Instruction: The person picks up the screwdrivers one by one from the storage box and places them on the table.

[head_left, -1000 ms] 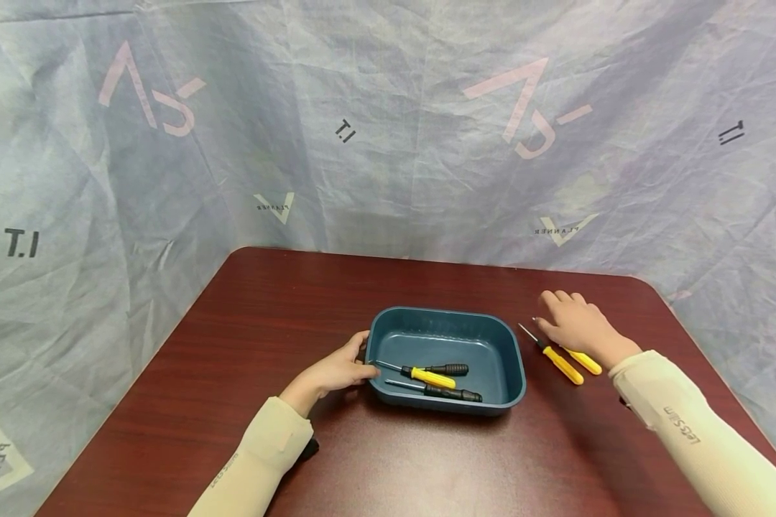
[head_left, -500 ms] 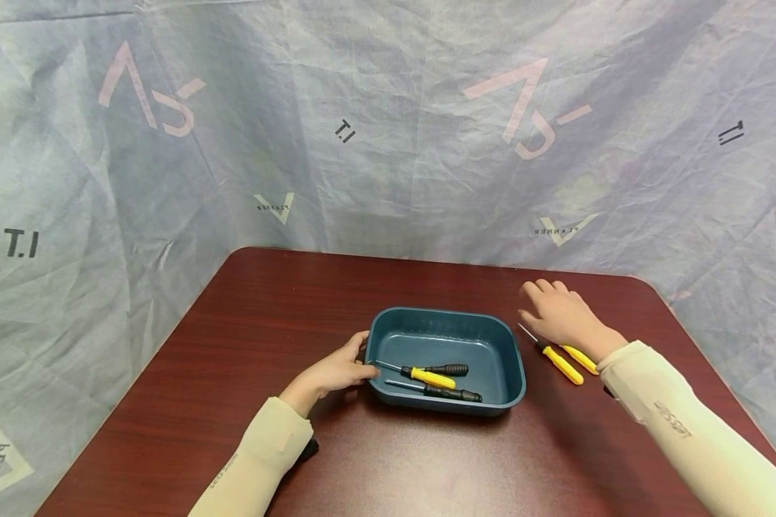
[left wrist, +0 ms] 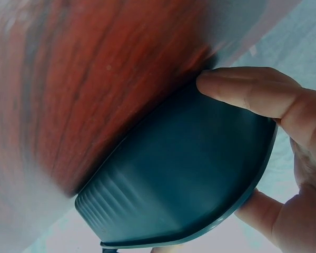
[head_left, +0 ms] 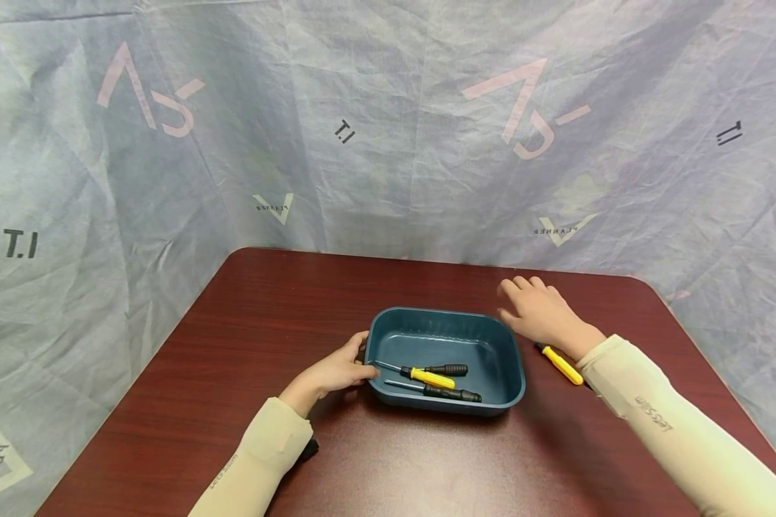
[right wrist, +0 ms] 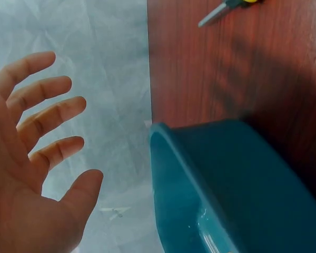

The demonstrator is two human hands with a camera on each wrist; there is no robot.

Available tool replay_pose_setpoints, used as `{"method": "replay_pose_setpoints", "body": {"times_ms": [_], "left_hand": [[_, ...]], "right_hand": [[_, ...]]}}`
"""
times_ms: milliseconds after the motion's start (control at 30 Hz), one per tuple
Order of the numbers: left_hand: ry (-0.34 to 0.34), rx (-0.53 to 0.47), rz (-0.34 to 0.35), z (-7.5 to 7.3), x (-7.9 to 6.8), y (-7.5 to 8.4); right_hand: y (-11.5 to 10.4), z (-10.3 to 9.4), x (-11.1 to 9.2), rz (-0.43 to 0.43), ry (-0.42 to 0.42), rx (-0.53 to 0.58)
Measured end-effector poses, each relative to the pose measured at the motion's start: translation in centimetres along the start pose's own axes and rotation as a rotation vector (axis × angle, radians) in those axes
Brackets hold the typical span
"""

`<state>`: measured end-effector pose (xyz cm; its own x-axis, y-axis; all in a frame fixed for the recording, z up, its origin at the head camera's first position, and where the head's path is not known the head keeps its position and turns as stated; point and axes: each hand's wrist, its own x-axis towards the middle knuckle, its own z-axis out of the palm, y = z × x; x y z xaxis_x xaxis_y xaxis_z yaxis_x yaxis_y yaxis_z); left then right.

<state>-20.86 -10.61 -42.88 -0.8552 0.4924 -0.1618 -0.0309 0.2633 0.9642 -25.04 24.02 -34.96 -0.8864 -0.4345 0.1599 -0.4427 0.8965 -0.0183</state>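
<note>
A dark teal rectangular tub (head_left: 436, 316) stands on the table, its left end gripped by my left hand (head_left: 336, 370). In the left wrist view the thumb (left wrist: 260, 211) is at the rim while fingers (left wrist: 242, 89) lie along the outer wall. Inside the tub are a yellow-handled screwdriver (head_left: 433, 378) and two screwdrivers with black handles, one black handle (head_left: 453, 394) in front and another (head_left: 454, 370) behind. My right hand (head_left: 538, 310), holding nothing, hovers by the tub's back right corner, fingers spread and slightly bent. Beneath its wrist lies another yellow-handled screwdriver (head_left: 564, 366), its shaft hidden.
The dark red wooden table (head_left: 284, 301) reaches back to a grey printed fabric sheet (head_left: 388, 143) that hangs behind it and along the sides. In the right wrist view a screwdriver's metal tip (right wrist: 213, 14) shows beyond the tub.
My right hand has moved left, from over the loose screwdrivers to the tub's right corner. A second loose yellow-handled screwdriver is now hidden behind the right arm. The left hand has stayed put.
</note>
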Motion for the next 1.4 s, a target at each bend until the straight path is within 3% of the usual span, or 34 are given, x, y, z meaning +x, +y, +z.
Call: {"method": "replay_pose_setpoints", "body": {"times_ms": [867, 1400], "left_hand": [[0.019, 0.012, -0.006, 0.0, 0.1, -0.4], [0.022, 0.012, -0.008, 0.1, 0.1, -0.2]], "right_hand": [[-4.8, 0.6, 1.4, -0.166, 0.021, -0.034], [-7.7, 1.1, 2.3, -0.234, -0.016, -0.058]]}}
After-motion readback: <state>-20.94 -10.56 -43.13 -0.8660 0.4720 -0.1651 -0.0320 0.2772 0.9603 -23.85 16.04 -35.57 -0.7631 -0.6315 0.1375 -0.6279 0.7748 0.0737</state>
